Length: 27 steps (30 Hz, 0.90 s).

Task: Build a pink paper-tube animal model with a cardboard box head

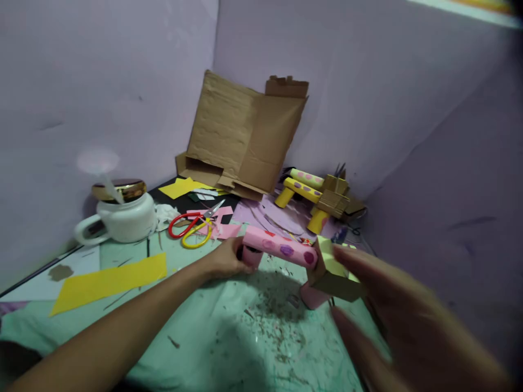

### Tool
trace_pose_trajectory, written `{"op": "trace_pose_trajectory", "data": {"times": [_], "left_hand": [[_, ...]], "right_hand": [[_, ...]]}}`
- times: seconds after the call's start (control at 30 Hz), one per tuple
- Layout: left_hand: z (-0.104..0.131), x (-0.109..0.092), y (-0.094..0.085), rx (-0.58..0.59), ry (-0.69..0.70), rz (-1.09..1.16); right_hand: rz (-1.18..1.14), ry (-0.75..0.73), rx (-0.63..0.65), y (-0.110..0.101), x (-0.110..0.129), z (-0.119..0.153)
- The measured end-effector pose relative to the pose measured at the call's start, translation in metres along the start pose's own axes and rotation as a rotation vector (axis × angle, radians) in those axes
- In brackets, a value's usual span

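A pink paper tube with red and purple spots (281, 247) lies across two short upright pink tubes, like a small bridge. My left hand (231, 257) is closed around the left upright pink tube (252, 257). At the right end, a small pale yellow-green box (335, 272) sits against the spotted tube, above the right upright pink tube (314, 295). My right hand (412, 321), smeared by motion, is beside this box with thumb and fingers apart. Whether its fingertips touch the box I cannot tell.
Red-and-yellow-handled scissors (196, 226) lie among pink scraps. A white mug-shaped pot (126, 220) stands left, behind a yellow paper strip (110, 280). Folded cardboard (245, 141) leans on the wall. Yellow spotted tubes (302, 189) and a cardboard holder (333, 202) stand back right. Crumbs litter the green cloth (200, 332).
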<state>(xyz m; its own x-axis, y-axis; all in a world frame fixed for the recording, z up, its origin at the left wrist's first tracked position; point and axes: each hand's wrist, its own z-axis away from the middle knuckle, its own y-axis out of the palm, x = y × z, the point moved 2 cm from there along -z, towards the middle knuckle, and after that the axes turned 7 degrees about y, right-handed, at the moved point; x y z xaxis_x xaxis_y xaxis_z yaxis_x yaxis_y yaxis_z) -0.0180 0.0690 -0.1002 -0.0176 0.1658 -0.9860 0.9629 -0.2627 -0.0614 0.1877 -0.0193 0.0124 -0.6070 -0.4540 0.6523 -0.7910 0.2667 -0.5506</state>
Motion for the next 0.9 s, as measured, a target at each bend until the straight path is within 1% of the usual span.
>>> {"op": "trace_pose_trajectory", "data": {"times": [0.03, 0.07, 0.1, 0.13, 0.2, 0.27, 0.37, 0.5, 0.63, 0.77, 0.9], "left_hand": [[0.0, 0.001, 0.0, 0.012, 0.012, 0.004], [0.0, 0.002, 0.0, 0.026, 0.022, 0.004], [-0.001, 0.003, -0.001, 0.038, 0.03, 0.0], [-0.001, 0.003, -0.001, 0.049, 0.036, -0.008], [0.0, 0.005, -0.002, 0.057, 0.047, -0.029], [0.0, 0.006, -0.002, 0.041, 0.06, -0.05], [0.002, 0.007, -0.002, 0.005, 0.069, -0.08], [0.004, 0.006, -0.002, -0.012, 0.061, -0.123], [0.004, 0.003, -0.002, 0.005, 0.055, -0.157], [0.003, 0.0, -0.002, 0.04, 0.056, -0.156], [0.003, 0.001, -0.002, 0.047, 0.06, -0.162]], "right_hand": [[0.091, -0.146, 0.119, 0.015, 0.012, -0.006], [0.191, -0.258, 0.196, 0.03, 0.018, -0.013], [0.287, -0.317, 0.224, 0.045, 0.02, -0.02], [0.372, -0.348, 0.233, 0.058, 0.019, -0.028], [0.563, -0.351, 0.318, 0.079, 0.009, -0.041], [0.722, -0.353, 0.389, 0.091, -0.003, -0.047], [0.86, -0.372, 0.434, 0.096, -0.013, -0.045], [0.95, -0.394, 0.381, 0.096, -0.016, -0.034], [0.95, -0.415, 0.322, 0.099, -0.018, -0.028], [0.927, -0.396, 0.32, 0.099, -0.021, -0.027], [0.918, -0.389, 0.331, 0.099, -0.022, -0.028]]}}
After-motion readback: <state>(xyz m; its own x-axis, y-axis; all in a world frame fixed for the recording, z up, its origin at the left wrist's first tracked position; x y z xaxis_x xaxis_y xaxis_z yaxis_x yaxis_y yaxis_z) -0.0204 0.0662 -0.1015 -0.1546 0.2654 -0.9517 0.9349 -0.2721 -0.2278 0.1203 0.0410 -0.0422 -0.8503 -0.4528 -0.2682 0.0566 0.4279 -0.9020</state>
